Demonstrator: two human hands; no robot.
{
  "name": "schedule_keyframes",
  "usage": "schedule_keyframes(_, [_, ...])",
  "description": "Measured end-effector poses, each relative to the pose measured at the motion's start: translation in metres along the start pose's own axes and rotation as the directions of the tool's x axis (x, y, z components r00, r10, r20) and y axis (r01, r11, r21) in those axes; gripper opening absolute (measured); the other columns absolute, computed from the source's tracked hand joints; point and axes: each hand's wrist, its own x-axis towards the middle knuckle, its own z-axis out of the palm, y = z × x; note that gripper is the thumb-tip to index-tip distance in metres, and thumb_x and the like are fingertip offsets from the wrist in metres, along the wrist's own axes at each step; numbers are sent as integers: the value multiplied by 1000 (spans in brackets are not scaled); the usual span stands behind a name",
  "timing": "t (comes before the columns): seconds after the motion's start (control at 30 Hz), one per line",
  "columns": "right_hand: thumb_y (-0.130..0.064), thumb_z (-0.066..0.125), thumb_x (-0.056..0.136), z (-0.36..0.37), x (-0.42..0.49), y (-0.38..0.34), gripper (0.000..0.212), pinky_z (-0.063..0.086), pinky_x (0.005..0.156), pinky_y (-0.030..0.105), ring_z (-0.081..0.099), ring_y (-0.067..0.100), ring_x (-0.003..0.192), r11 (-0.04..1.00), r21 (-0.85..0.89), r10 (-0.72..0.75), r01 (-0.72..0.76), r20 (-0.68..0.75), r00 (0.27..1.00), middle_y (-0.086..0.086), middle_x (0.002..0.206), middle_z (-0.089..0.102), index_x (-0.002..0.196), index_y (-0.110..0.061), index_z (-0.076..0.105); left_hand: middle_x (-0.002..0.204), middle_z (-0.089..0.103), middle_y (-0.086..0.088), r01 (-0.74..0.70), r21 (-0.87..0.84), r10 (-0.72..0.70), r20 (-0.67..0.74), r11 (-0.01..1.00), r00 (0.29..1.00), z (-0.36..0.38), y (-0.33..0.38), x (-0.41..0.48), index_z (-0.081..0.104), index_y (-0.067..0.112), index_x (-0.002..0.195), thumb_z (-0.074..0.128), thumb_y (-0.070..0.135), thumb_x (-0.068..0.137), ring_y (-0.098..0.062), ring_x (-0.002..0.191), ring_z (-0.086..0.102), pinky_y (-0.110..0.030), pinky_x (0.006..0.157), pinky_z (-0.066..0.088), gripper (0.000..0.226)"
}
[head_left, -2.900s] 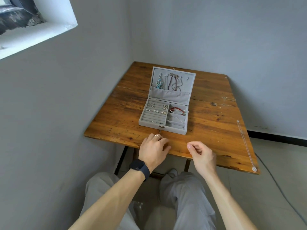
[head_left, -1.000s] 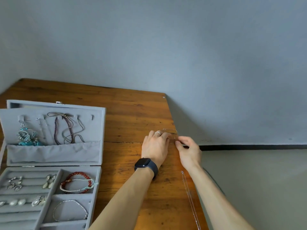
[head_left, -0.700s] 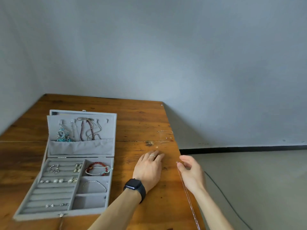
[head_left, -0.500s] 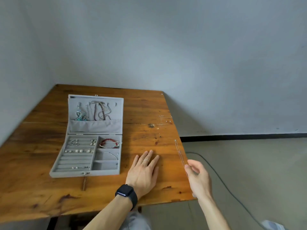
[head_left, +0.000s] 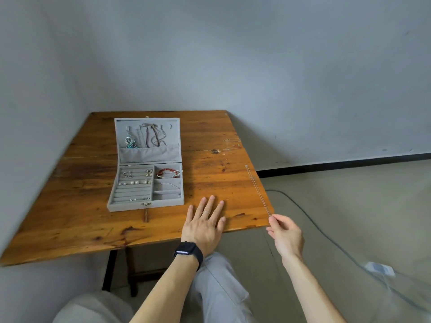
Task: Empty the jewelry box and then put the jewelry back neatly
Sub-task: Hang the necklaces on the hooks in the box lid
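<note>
A grey jewelry box (head_left: 145, 203) lies open on the wooden table (head_left: 81, 206). Necklaces and a turquoise earring hang in its lid. Earrings sit in the ring rolls, and a red bracelet (head_left: 166, 171) lies in a right compartment. My right hand (head_left: 285, 234) pinches the near end of a thin silver chain necklace (head_left: 256, 190) just past the table's right front corner. The chain stretches along the table's right edge. My left hand (head_left: 205, 224) lies flat on the table with spread fingers, right of the box.
A second fine chain with small beads (head_left: 233, 142) lies near the table's far right edge. Grey walls close the left and back sides. A dark cable (head_left: 314, 227) runs over the floor on the right, ending near a white plug block (head_left: 380, 269).
Both hands drew back from the far right edge to the near edge. My right hand took hold of the long chain's end and pulled it toward me. The view pulled back from the table.
</note>
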Motion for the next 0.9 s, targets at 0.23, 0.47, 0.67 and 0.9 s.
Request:
schedule_keyframes(0.23, [-24,55,99,-11,5,-5,7,46,76,30,59,20,88,822,-547,-80,155,159,984,-7,93,65,98,-27,61,166,-13,9,3,28,-4,36,1000,999,-2,0,2,-9,41,156,2,58,102,-17,153,-14,-46,121,-10,58])
schedule_keyframes(0.47, [-15,46,93,-37,10,-26,15,58,74,31,70,7,70,781,-606,46,151,297,954,-12,73,74,93,-25,58,168,-9,7,18,-42,-14,102,999,995,-12,4,2,0,38,159,13,56,104,-18,154,-12,-49,122,-7,59])
schedule_keyframes(0.67, [-18,48,94,-51,4,-72,17,52,61,24,63,6,61,870,-440,-6,222,440,898,-8,77,74,96,-21,65,147,49,-8,-5,-427,57,110,904,992,-57,29,5,46,27,146,49,40,100,-28,139,39,-39,113,36,48])
schedule_keyframes(0.9, [-26,51,73,-54,-27,-138,18,44,58,27,49,12,56,891,-306,-63,337,650,757,2,71,70,78,-23,68,119,72,9,-121,-798,343,112,590,933,-107,69,-5,74,27,119,69,34,93,-9,114,64,-24,101,47,27])
